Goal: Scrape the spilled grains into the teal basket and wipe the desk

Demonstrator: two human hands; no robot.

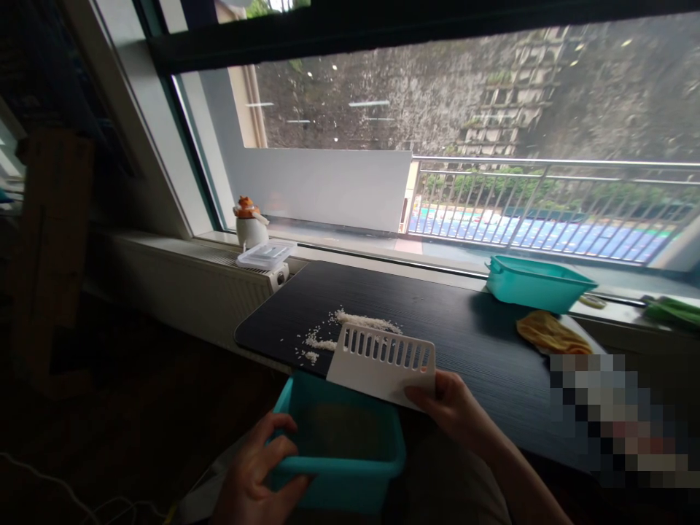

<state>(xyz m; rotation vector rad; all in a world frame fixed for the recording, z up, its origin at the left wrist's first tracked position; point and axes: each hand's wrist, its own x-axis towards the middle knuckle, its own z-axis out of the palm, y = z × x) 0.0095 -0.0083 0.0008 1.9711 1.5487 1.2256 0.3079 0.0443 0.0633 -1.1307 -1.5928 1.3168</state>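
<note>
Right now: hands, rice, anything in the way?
Left hand grips bin at table edge. Right hand holds scraper. Rice scattered on table by scraper. Cloth, second bin off right, apart from rice.

The head camera looks down over the table.

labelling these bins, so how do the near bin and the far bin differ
The near bin is in the left grip, at the table's edge; the far bin is unheld, by the window. The near bin shows its inside from above; the far bin shows mainly an outer side. Both are teal and open-topped.
</note>
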